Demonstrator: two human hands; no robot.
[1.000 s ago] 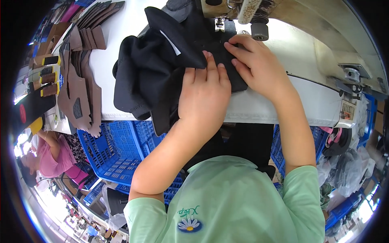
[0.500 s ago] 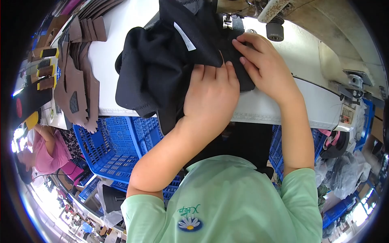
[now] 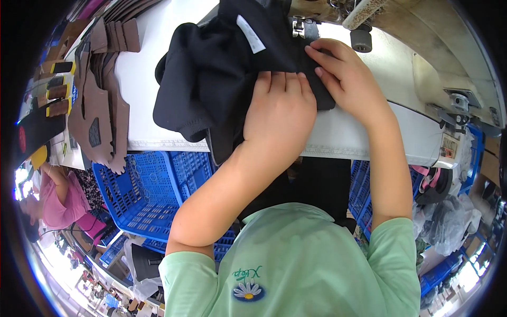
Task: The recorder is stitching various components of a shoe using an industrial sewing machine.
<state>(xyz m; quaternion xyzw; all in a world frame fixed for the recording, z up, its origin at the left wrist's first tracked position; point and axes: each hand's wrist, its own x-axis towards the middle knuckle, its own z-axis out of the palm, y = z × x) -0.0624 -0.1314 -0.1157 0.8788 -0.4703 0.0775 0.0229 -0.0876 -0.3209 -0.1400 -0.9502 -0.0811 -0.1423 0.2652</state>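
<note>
A bunched black cloth piece [image 3: 206, 79] with a white label [image 3: 250, 35] lies on the white sewing machine table, its right part reaching up to the presser foot [image 3: 298, 25]. My left hand [image 3: 280, 113] rests over the near part of the cloth, fingers together and closed on its folded edge; the fingertips are partly hidden under the fold. Beside it, my right hand [image 3: 351, 79] pinches the cloth's right edge with thumb and fingers, just short of the presser foot. What lies between the cloth layers is hidden.
Brown cut pieces [image 3: 92, 113] are stacked at the table's left, beside thread spools [image 3: 58, 92]. A blue crate [image 3: 140, 185] stands below the table's front edge. The sewing machine's arm [image 3: 422, 31] overhangs the far right. At far left is another person in pink [image 3: 66, 198].
The black cloth and its label have shifted slightly away from me and to the right. My left hand has moved with it, while my right hand has moved only a little.
</note>
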